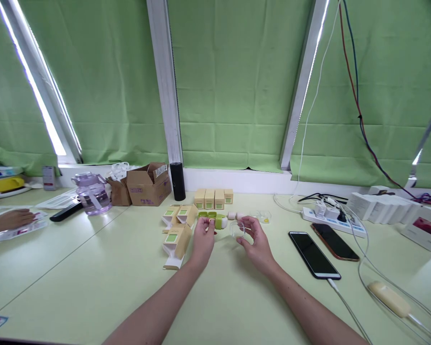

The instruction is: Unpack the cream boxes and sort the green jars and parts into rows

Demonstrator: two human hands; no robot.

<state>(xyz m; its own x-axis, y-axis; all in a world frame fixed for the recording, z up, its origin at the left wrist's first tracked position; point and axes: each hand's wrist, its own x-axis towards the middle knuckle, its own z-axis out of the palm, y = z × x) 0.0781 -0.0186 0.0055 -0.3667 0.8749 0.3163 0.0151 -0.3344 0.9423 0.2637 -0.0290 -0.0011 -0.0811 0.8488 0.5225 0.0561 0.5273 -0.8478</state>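
The clear plastic piece (233, 229) is pinched by the fingers of the right hand (257, 243), over the tabletop (237, 306). The fingers of the left hand (203, 242) are drawn together beside the green items (220, 221); whether anything is pinched cannot be told. 4 tan boxes (209, 198) are grouped behind, 3 opened boxes (182, 238) leftward.

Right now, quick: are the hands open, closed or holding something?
Left hand: fingertips drawn together near the green pieces; whether it holds anything can't be told.
Right hand: holding the clear piece between thumb and fingers.
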